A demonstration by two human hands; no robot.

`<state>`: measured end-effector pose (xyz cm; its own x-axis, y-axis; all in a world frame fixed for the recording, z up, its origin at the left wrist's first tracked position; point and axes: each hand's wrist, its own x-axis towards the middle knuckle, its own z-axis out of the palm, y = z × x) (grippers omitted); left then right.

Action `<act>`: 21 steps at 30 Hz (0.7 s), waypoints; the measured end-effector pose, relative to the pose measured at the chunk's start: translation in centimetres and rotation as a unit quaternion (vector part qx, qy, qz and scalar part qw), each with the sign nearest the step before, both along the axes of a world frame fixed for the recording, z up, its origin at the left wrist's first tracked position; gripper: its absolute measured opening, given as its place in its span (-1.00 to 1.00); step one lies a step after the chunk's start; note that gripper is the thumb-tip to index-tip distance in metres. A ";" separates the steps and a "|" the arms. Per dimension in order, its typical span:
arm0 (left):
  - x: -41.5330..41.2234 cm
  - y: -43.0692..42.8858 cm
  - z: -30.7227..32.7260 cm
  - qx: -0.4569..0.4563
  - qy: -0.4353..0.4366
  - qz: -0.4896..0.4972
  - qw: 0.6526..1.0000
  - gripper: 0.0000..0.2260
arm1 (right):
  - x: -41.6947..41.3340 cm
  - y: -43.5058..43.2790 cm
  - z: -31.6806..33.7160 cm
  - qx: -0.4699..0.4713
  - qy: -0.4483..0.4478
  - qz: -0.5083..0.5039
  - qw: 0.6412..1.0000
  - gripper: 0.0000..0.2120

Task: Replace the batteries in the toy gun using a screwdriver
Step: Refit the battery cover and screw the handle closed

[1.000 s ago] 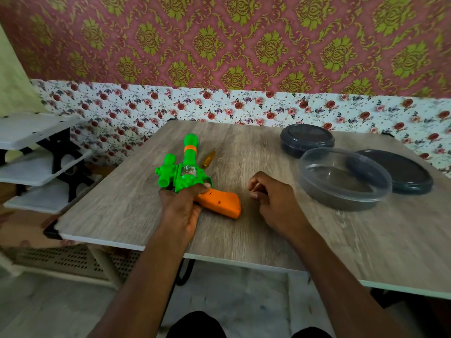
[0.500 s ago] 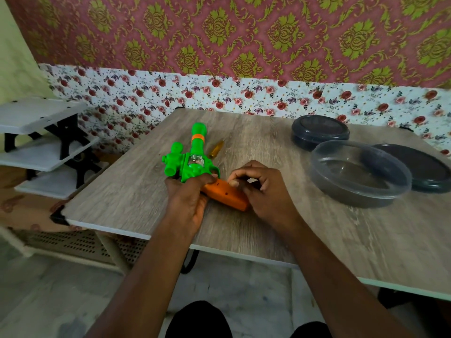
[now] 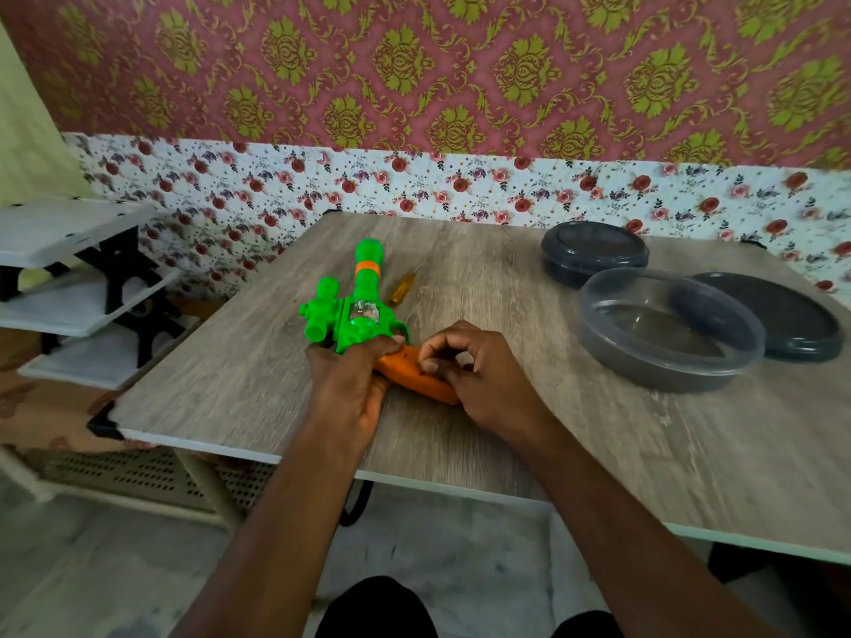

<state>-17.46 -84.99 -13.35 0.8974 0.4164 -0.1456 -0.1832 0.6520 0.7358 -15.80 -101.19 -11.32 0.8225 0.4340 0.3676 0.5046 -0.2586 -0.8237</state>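
Green and orange plastic makes up the toy gun [image 3: 357, 310], which lies on its side on the wooden table [image 3: 483, 269], near the front left corner. Its green barrel points away from you, toward the flowery wall [image 3: 460, 186]. Its orange handle [image 3: 405, 368] points back toward you and a bit to the right.

Your left hand [image 3: 345, 393] grips the gun where the green part meets the orange part, with the fingers curled round it. Your right hand [image 3: 488, 384] sits on the orange handle. Its fingers [image 3: 433, 349] are bent and the tips touch the top of the handle. You cannot tell if that hand grips the handle, pinches something tiny, or only touches.

Your screwdriver [image 3: 402, 287] has a yellow-brown handle. It lies on the table just beside the barrel, on its right side, and no hand touches it.

Over on the right sits a see-through round tub [image 3: 654, 377]. One dark round lid [image 3: 594, 248] is behind it, and a bigger dark lid [image 3: 783, 320] is just beside it.

White shelves [image 3: 69, 232] stand to the left of the table
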 end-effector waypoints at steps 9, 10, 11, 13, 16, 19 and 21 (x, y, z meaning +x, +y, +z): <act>0.1 0.2 -0.2 -0.002 -0.008 0.001 1.000 -0.28 | -0.1 0.1 0.1 -0.014 0.021 -0.004 1.000 -0.80; 0.1 0.1 -0.2 -0.001 -0.010 0.001 1.000 -0.29 | -0.1 0.1 0.2 -0.012 0.023 -0.005 1.000 -0.79; 0.1 0.1 -0.2 0.000 -0.011 0.001 1.000 -0.29 | 0.0 0.1 0.2 -0.010 0.025 -0.007 1.000 -0.78; 0.1 0.1 -0.1 -0.001 -0.011 0.003 1.000 -0.29 | 0.0 0.1 0.2 -0.009 0.024 -0.010 1.000 -0.78; 0.2 0.0 -0.2 -0.001 -0.009 0.004 1.000 -0.30 | 0.0 0.1 0.1 -0.013 0.017 -0.015 1.000 -0.81; 0.2 0.1 -0.2 -0.003 -0.010 0.005 1.000 -0.28 | 0.0 0.1 0.1 -0.014 0.017 -0.011 1.000 -0.81; 0.2 0.1 -0.1 0.002 -0.012 0.002 1.000 -0.28 | 0.0 0.0 0.3 -0.015 0.021 -0.009 1.000 -0.81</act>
